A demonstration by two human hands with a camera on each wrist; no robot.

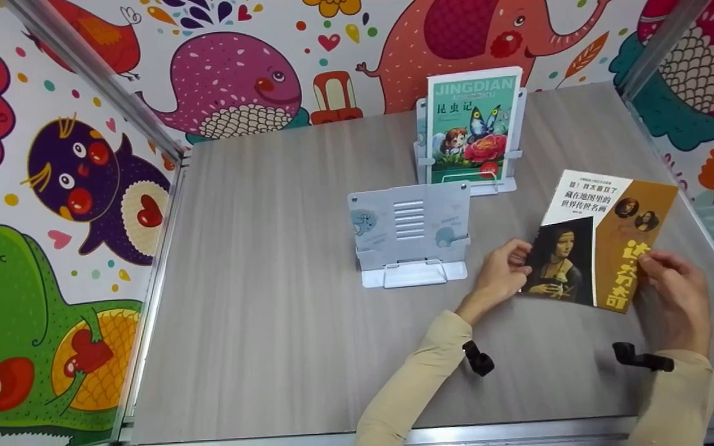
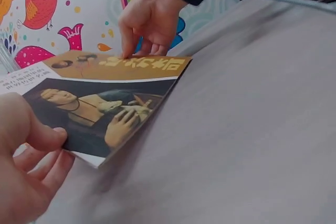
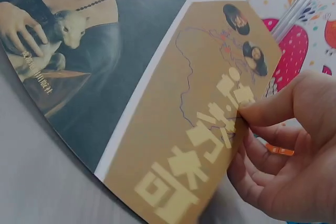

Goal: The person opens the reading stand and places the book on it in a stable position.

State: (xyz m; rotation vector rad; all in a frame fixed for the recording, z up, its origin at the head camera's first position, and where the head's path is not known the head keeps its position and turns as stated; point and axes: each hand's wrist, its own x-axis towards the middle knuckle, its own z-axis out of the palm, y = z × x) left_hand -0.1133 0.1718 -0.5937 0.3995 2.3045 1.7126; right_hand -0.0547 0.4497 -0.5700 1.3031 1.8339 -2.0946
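Note:
Between my two hands is a thin book (image 1: pixel 580 248) with a portrait painting and a gold-brown panel on its cover, tilted above the table. My left hand (image 1: pixel 502 272) pinches its left edge, thumb on the cover and fingers beneath, as the left wrist view shows. On the opposite edge, my right hand (image 3: pixel 283 150) pinches the brown side beside the yellow lettering. To the left stands a grey-white bookstand (image 1: pixel 409 232) with no book on it. Behind it, a second bookstand (image 1: pixel 422 133) bears a green book (image 1: pixel 471 130) with a butterfly and a flower on its cover.
The wood-grain table (image 1: pixel 258 297) stretches left of the bookstands. Cartoon-printed walls (image 1: pixel 233 80) enclose it at the back and sides, with metal posts at the corners. A metal rail (image 1: pixel 518 432) runs along the front edge.

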